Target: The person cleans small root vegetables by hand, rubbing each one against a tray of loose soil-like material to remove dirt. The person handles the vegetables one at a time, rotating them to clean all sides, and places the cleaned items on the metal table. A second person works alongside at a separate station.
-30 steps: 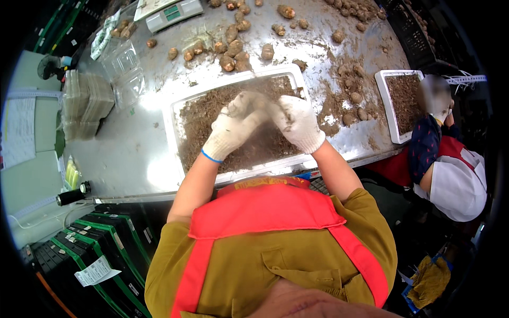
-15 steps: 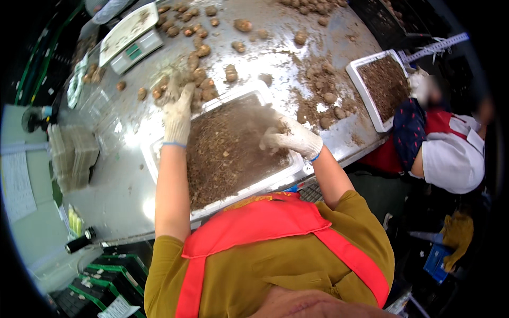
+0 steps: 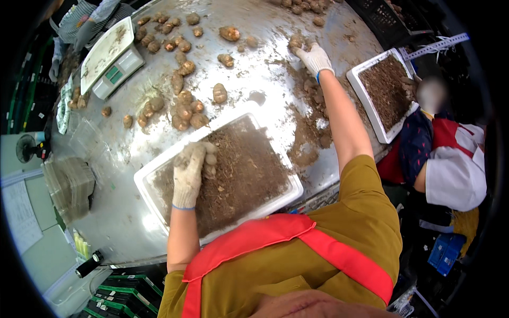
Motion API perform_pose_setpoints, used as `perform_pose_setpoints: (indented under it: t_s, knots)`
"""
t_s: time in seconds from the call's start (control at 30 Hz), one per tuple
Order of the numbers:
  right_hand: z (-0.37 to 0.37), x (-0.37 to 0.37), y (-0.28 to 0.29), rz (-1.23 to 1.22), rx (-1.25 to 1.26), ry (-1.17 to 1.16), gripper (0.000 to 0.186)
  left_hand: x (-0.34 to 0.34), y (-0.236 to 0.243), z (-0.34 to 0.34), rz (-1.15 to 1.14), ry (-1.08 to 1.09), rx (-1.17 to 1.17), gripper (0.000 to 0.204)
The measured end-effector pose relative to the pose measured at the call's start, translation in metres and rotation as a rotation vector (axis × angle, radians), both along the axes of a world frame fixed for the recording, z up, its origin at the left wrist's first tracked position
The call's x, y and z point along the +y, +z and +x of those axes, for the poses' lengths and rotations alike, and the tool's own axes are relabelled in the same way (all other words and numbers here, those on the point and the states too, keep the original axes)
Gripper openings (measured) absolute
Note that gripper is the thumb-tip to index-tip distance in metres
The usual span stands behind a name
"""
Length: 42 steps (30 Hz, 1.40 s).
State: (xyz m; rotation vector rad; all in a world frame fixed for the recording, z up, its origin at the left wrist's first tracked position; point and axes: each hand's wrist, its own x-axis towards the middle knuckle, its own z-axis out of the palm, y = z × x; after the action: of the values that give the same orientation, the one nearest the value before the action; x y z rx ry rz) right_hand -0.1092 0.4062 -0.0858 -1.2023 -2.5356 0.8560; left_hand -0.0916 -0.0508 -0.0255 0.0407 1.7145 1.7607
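Gloves on both hands in the head view — white knit, pretty dirty. Left hand is over the white tray of brown soil, its forearm coming almost straight up from the lower edge. Fingers are curled in around what looks like a lumpy tuber, so that tuber sits just above the soil, toward the tray's left half.

Right hand is way out there — arm stretched long, forward and a bit right, palm down with the fingers pointing away. Its fingertips are right at a brown tuber on the metal desk; can't tell if they're actually pinching it. The two hands are well apart. More loose tubers lie beyond the tray, with a scale to their left and a co-worker over at the right.
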Motion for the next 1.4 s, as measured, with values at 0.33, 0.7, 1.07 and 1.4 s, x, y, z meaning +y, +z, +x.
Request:
perform_pose_setpoints:
  t_s: [0.33,0.7,1.07,1.4]
  knots:
    - [0.002,-0.013,-0.015,-0.621,0.125,0.087,0.038,0.01,0.001,0.004,-0.094,-0.052,0.123,0.029]
    - [0.121,-0.192,0.065,-1.463,0.112,0.517,0.038,0.023,0.012,0.025,-0.134,-0.279,0.818,0.056]
    - [0.143,-0.258,0.1,-0.022,0.112,1.109,0.036,-0.026,0.049,0.045,0.021,-0.459,0.246,0.038]
    - [0.157,-0.291,0.09,-0.804,0.474,0.489,0.03,-0.02,0.041,0.07,0.404,-0.272,0.118,0.053]
